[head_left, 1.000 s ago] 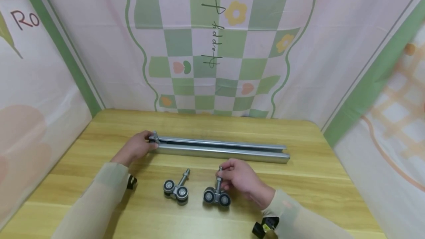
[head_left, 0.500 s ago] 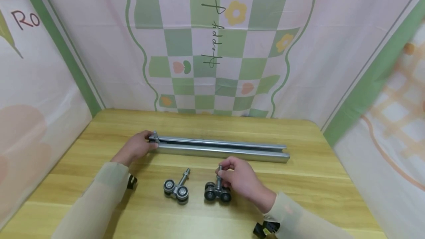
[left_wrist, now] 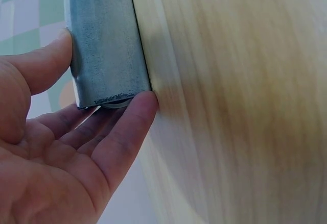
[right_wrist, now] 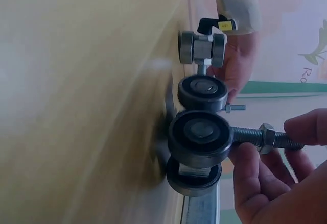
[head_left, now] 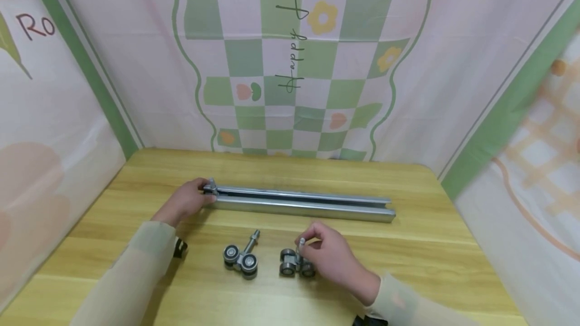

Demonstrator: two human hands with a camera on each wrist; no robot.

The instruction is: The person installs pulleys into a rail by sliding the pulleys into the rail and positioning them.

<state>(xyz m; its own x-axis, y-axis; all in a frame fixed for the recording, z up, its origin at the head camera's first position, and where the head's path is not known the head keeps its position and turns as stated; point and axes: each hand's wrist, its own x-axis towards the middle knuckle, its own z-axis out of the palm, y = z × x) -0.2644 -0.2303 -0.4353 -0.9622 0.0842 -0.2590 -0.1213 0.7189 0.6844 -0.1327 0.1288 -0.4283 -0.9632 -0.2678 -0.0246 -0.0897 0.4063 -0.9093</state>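
Lower centre, my right hand [head_left: 335, 258] is pinching a steel trolley [head_left: 289, 261] by its threaded bolt [right_wrist: 248, 135], black-faced wheels below; a matching trolley [head_left: 248, 263] sits just left. Beyond, mid-frame, my left hand [head_left: 185, 200] grips the grey rail [head_left: 303, 208] by its left end, another bolt [head_left: 212, 184] poking from its slot.

Slotted metal rail and two wheeled trolleys on the worktop [head_left: 408, 245]
The long silvery rail [head_left: 303, 209] lies flat, slot upward, its left end in the left grip [head_left: 186, 199], a bolt sticking up there. Nearer, the left trolley [head_left: 240, 260] lies on its side, threaded bolt pointing toward the rail; just beside it, the right trolley [head_left: 289, 268] stands wheels down, its nutted bolt pinched upright by the right grip [head_left: 333, 255].
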